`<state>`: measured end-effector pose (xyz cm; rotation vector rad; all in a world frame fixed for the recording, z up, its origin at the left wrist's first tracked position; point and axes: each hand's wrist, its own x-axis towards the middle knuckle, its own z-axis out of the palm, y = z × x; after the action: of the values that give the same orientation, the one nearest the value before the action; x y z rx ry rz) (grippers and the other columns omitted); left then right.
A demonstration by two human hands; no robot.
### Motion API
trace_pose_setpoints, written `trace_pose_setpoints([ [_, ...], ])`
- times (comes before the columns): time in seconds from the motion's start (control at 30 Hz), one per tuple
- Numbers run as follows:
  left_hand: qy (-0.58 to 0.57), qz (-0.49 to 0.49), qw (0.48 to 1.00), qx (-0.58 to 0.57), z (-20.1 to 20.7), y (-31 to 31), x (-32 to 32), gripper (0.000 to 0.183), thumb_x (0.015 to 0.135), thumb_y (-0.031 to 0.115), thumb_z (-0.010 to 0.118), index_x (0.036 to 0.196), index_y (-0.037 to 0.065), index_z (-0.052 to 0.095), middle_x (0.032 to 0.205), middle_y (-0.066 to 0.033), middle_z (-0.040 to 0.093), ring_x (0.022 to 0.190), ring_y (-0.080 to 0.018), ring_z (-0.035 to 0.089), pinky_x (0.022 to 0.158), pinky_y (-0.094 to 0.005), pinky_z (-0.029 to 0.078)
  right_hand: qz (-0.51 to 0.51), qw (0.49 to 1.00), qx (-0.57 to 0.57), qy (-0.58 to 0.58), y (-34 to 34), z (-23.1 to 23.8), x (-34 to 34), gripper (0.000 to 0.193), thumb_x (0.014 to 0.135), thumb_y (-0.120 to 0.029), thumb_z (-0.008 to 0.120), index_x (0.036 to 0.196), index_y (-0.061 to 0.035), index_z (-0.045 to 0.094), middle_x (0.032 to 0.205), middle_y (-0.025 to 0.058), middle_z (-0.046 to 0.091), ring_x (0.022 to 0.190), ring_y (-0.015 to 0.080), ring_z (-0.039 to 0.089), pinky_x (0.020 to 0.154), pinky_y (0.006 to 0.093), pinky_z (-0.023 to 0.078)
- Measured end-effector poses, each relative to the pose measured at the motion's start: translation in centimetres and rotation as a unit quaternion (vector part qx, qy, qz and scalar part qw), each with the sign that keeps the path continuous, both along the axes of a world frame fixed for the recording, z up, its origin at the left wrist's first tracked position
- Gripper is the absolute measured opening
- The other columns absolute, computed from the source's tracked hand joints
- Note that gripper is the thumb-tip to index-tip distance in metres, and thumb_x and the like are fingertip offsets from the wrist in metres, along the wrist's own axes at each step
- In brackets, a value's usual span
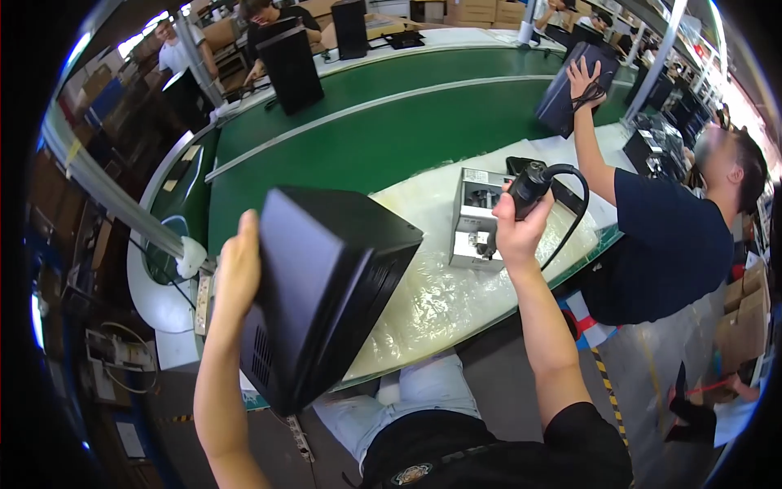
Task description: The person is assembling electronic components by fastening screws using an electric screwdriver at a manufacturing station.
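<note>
A large black box-shaped case [297,269] with vent slots stands tilted at the near left of the bench. My left hand [238,265] is pressed along its left side, holding it. In my right hand [523,224] is a black electric screwdriver [531,184], its thick cord looping out from the top to the right. The hand is closed round the tool, above a silver metal box [476,200] with open windows, which looks like a screw feeder. The screwdriver's lower end is hard to make out against that box.
Clear plastic sheeting [432,306] covers the worktop beside a green conveyor [326,122]. More black cases [289,69] stand along its far side. At my right a co-worker [676,236] holds another case [574,85]. A metal post [122,191] rises at the left.
</note>
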<state>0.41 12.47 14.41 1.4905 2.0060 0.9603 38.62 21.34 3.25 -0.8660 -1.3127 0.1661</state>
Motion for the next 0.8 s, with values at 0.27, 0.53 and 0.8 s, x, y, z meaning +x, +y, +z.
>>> trace_pose_setpoints([
  [0.27,0.076,-0.126,0.988,0.055,-10.9,7.9,1.6,0.032,0.094,0.022,0.043,0.095,-0.004,0.061,0.094,-0.027,0.064,0.092,-0.0411,0.061,0.084,-0.0457,0.046,0.155,0.984,0.011,0.084,-5.2,9.4,-3.6,0.026,0.096,-0.018,0.052,0.112,-0.0009,0.041,0.099,0.0123,0.058,0.055,0.0129,0.055,0.048,0.0258,0.047],
  [0.53,0.01,-0.187,0.972,-0.141,-5.3,-0.5,-1.1,0.043,0.092,0.036,0.055,0.108,-0.003,0.064,0.102,-0.0234,0.067,0.096,-0.0318,0.064,0.089,-0.0386,0.048,0.277,0.945,0.075,0.154,-4.9,14.8,-13.1,0.042,0.094,-0.02,0.057,0.123,0.0,0.034,0.101,0.0174,0.061,0.054,0.015,0.057,0.045,0.0247,0.046],
  [0.8,0.059,-0.132,0.982,-0.123,-5.7,-4.3,-0.3,0.059,0.089,0.043,0.061,0.13,0.001,0.05,0.103,-0.0263,0.066,0.097,-0.0386,0.065,0.087,-0.043,0.049,0.42,0.893,0.117,0.112,-2.9,15.1,-24.6,0.034,0.094,-0.013,0.057,0.115,-0.0006,0.034,0.101,0.0166,0.061,0.059,0.0128,0.059,0.051,0.0227,0.047],
])
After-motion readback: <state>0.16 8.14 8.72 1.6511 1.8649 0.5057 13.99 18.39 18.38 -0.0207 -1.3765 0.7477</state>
